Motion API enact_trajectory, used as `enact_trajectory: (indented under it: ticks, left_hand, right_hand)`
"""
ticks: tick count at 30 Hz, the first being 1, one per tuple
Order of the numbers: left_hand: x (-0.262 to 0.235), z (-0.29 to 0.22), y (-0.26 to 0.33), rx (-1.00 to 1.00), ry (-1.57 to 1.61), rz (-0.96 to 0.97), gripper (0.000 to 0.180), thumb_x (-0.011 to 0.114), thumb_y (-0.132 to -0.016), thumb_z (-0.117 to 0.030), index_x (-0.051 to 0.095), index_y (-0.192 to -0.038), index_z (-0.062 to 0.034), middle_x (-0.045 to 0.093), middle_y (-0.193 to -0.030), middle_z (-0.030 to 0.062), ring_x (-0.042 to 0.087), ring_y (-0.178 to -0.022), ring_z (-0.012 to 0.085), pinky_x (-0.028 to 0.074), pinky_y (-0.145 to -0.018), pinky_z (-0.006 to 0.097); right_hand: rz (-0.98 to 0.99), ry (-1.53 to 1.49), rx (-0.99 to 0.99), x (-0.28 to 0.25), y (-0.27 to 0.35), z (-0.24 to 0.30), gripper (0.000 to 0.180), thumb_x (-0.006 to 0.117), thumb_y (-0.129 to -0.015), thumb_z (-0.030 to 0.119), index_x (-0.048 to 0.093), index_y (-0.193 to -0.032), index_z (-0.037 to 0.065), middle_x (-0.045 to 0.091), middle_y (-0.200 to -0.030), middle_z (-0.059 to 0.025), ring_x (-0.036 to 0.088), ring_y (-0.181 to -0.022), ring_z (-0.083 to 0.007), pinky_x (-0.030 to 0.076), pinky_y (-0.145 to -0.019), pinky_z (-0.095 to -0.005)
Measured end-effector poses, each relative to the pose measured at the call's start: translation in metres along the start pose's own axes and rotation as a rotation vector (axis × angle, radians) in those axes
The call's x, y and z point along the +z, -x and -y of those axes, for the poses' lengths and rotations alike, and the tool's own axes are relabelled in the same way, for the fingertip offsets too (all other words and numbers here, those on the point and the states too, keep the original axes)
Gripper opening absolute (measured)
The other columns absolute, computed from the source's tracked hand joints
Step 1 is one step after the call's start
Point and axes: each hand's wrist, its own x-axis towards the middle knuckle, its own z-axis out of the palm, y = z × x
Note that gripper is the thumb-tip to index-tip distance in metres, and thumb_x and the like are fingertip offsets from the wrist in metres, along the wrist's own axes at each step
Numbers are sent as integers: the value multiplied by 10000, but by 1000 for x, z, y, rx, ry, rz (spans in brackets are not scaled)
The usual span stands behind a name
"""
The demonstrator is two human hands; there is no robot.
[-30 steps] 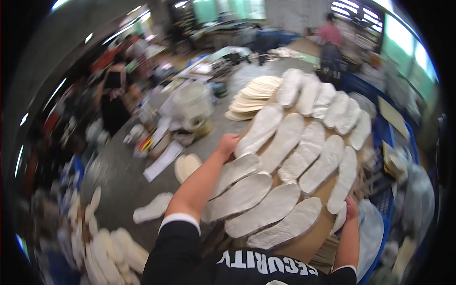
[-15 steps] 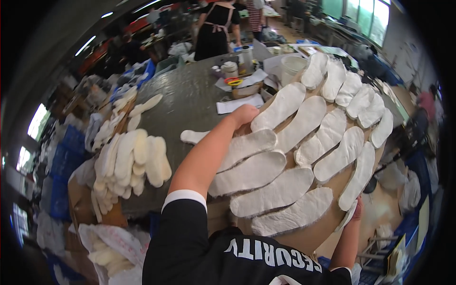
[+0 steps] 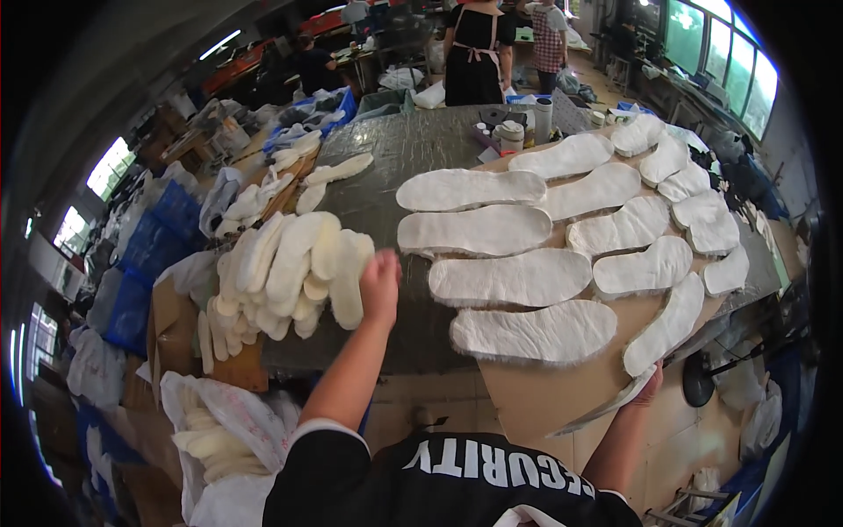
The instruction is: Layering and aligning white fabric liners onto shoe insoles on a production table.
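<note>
Rows of white insoles with fuzzy edges lie spread over a brown cardboard sheet, which rests partly on the table and juts past its near edge. My right hand is closed on the sheet's near right edge, its fingertips hidden beneath. One narrow insole hangs at that edge beside the hand. My left hand is beside a heap of cream fluffy insoles at the table's left, close to the outermost one. Motion blurs its fingers, and whether it touches that insole is unclear.
A dark, shiny-topped table carries jars and a flask at the back. A white plastic bag of insoles stands at lower left, near blue crates. A person in an apron stands beyond the table.
My left hand has left the sheet's far left edge and moved left to the cream heap. The sheet, formerly tilted, now lies flatter on the table. My right hand keeps its hold. The view has shifted.
</note>
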Motion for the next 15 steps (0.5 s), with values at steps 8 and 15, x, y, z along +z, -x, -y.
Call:
enact_trajectory:
  ticks: [8, 15]
  left_hand:
    - [-123, 98, 86, -498, -283, 344, 143, 526, -930, -102, 617, -994, -12, 640, -870, 54, 589, -719, 108, 466, -610, 238]
    - [-115, 89, 53, -518, -220, 789, 154, 553, -918, -116, 612, -1019, -16, 663, -904, 79, 606, -719, 130, 491, -623, 265]
  right_hand:
    - [-170, -25, -76, 39, 31, -44, 428, 440, -920, 222, 477, -1289, 8, 566, -1244, -155, 558, -1133, -317, 437, -996, -450]
    - [-225, -30, -151, 57, 91, -68, 461, 405, -935, 274, 466, -1295, -8, 565, -1242, -171, 561, -1124, -330, 448, -984, -457]
